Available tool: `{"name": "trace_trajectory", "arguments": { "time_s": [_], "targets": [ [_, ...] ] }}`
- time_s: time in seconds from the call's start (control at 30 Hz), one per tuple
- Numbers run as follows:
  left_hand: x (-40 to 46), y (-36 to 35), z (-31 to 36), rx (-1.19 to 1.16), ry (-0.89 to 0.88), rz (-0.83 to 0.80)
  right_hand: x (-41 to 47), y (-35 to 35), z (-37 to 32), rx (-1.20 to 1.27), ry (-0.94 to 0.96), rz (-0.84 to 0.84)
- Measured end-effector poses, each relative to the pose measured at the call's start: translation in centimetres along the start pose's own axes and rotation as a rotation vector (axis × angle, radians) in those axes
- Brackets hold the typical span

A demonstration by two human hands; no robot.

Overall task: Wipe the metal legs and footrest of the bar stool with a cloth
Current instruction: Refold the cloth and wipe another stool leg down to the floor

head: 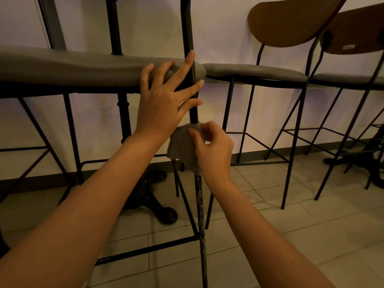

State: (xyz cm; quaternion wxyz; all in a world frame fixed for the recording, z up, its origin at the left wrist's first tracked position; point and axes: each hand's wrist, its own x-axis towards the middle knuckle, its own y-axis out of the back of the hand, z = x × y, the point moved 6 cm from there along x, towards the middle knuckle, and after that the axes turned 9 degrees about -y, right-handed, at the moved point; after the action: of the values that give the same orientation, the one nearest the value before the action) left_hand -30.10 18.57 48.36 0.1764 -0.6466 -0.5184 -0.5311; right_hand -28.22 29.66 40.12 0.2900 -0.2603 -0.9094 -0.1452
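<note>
— Where was the cloth (182, 145)?

— Bunched round the near front leg (201, 215) of the bar stool (62, 67), just below the seat. The right hand (212, 146) pinched it there, thumb and fingers curled over the grey fabric, with the leg running down out of the bottom of the wad toward the tiled floor (311, 235).

— And the left hand (164, 98)?

— Above the cloth and a little to the left, fingers spread wide and straight. The fingertips lay against the right edge of the padded grey seat and across the upper part of the same dark leg. It held nothing.

— How close were the two hands?

— Near each other; the left wrist sat just beside the top of the cloth.

— The footrest (145, 249)?

— Low and near, a black bar meeting the leg well below the right hand, untouched by either hand.

— Anything else around?

— Further stools (259, 71) with wooden backs stood to the right along the wall, and a cast table base (153, 196) stood behind the leg.
</note>
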Motion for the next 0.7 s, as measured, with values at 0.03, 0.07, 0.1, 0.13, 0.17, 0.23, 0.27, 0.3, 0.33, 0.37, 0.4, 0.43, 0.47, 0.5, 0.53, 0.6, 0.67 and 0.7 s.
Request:
{"name": "trace_trajectory", "arguments": {
  "time_s": [0.03, 0.07, 0.1, 0.13, 0.17, 0.23, 0.27, 0.3, 0.33, 0.37, 0.4, 0.43, 0.47, 0.5, 0.53, 0.6, 0.67, 0.7],
  "targets": [
    [-0.1, -0.1, 0.2, 0.009, 0.002, -0.01, -0.6, 0.1, 0.6, -0.008, -0.011, 0.0],
    [-0.1, -0.2, 0.4, 0.017, 0.004, -0.018, -1.0, 0.1, 1.1, -0.015, -0.024, -0.001],
    [-0.2, -0.2, 0.5, 0.026, 0.006, -0.022, -1.2, 0.1, 1.5, -0.02, -0.035, -0.003],
    [-0.3, -0.3, 0.6, 0.034, 0.006, -0.025, -1.3, 0.1, 1.6, -0.026, -0.042, -0.006],
    [-0.5, -0.3, 0.7, 0.041, 0.004, -0.026, -1.3, 0.2, 1.6, -0.035, -0.045, -0.009],
    [-0.7, -0.4, 0.9, 0.061, -0.003, -0.024, -1.1, 0.3, 1.3, -0.057, -0.036, -0.012],
    [-0.8, -0.4, 0.9, 0.07, -0.003, -0.024, -0.9, 0.4, 1.1, -0.062, -0.031, -0.013],
    [-0.8, -0.5, 1.0, 0.076, -0.002, -0.024, -0.6, 0.5, 0.8, -0.059, -0.031, -0.014],
    [-0.9, -0.5, 1.1, 0.076, 0.001, -0.024, -0.3, 0.5, 0.4, -0.048, -0.039, -0.016],
    [-1.1, -0.6, 1.2, 0.074, 0.003, -0.023, 0.0, 0.5, 0.2, -0.033, -0.049, -0.017],
    [-1.2, -0.7, 1.4, 0.072, 0.006, -0.024, 0.2, 0.4, -0.1, -0.018, -0.05, -0.016],
    [-1.5, -0.9, 1.5, 0.067, 0.009, -0.028, 0.3, 0.4, -0.3, -0.01, -0.046, -0.013],
    [-1.8, -1.0, 1.7, 0.058, 0.012, -0.033, 0.3, 0.3, -0.3, -0.007, -0.04, -0.01],
    [-2.2, -1.3, 1.9, 0.042, 0.017, -0.035, 0.1, 0.4, -0.2, -0.007, -0.035, -0.008],
    [-2.5, -1.4, 2.0, 0.018, 0.025, -0.035, -0.2, 0.4, 0.1, -0.009, -0.032, -0.007],
    [-3.1, -1.8, 2.4, -0.028, 0.034, -0.037, -1.2, 0.5, 1.1, -0.019, -0.038, -0.006],
    [-3.7, -2.1, 2.7, -0.059, 0.039, -0.038, -2.3, 0.5, 2.3, -0.042, -0.061, -0.011],
    [-4.0, -2.2, 2.8, -0.081, 0.046, -0.035, -2.8, 0.4, 3.0, -0.056, -0.07, -0.012]
  ]
}}
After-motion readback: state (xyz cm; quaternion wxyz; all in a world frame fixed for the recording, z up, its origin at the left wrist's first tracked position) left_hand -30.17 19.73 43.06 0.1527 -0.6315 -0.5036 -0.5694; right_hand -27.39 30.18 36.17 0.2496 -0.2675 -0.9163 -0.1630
